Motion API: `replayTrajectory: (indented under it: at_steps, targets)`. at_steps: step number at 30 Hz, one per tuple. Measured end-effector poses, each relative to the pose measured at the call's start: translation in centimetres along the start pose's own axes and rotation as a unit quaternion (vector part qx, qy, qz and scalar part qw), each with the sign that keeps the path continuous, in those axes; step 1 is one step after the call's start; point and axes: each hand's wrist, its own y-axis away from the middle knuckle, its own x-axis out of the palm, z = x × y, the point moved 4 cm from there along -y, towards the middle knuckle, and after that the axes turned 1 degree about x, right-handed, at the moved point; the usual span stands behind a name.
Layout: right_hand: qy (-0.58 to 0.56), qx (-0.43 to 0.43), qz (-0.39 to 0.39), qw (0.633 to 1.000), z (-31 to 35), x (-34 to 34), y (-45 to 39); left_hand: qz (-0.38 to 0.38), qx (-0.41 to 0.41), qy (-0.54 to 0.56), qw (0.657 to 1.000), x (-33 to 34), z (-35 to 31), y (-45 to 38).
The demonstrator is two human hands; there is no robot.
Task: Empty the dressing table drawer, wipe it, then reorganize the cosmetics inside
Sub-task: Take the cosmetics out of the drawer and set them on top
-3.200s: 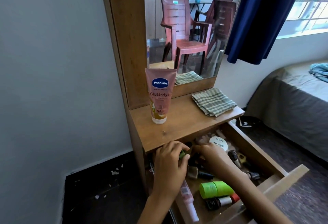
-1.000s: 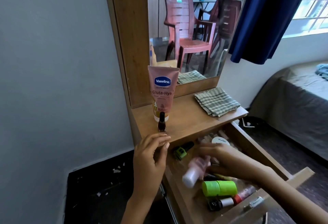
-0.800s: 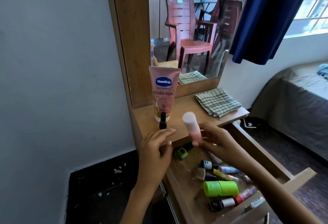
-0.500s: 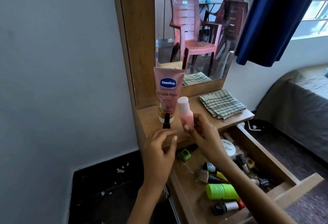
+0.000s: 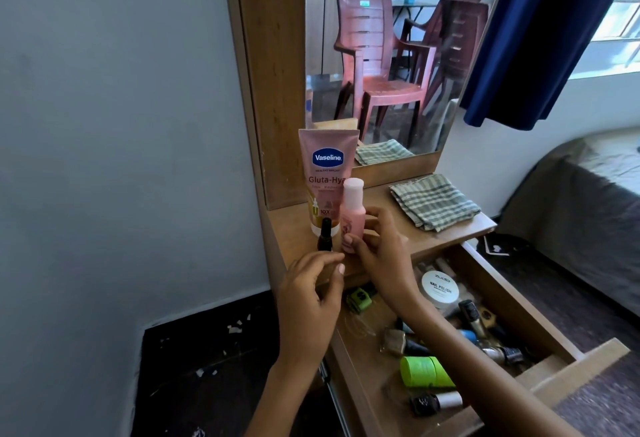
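My right hand (image 5: 379, 249) grips a small pink bottle (image 5: 352, 213) upright on the dressing table top (image 5: 391, 229), just right of a dark nail polish bottle (image 5: 82, 234) and in front of the pink Vaseline tube (image 5: 325, 173). My left hand (image 5: 311, 294) hovers below the dark bottle with loosely curled fingers and holds nothing. The open drawer (image 5: 512, 312) below holds several cosmetics: a white nail polish remover jar (image 5: 440, 289), a green container (image 5: 424, 371), a green-capped bottle (image 5: 359, 300) and nail polish bottles.
A folded checked cloth (image 5: 434, 201) lies on the right of the table top. The mirror (image 5: 391, 66) rises behind it. A blue curtain (image 5: 540, 35) hangs at the right and a bed (image 5: 588, 211) stands beyond the drawer.
My right hand lifted the pink bottle out of the drawer and brought it up onto the table top beside the dark nail polish bottle. My left hand stayed near the table's front edge.
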Motion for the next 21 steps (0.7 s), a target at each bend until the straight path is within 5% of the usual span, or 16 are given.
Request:
replayTrajectory:
  at_steps: [21]
  targets:
    - [0.054, 0.028, 0.033, 0.998, -0.9, -1.7, 0.4, 0.018, 0.031, -0.023, 0.999, 0.7, -0.3, 0.6]
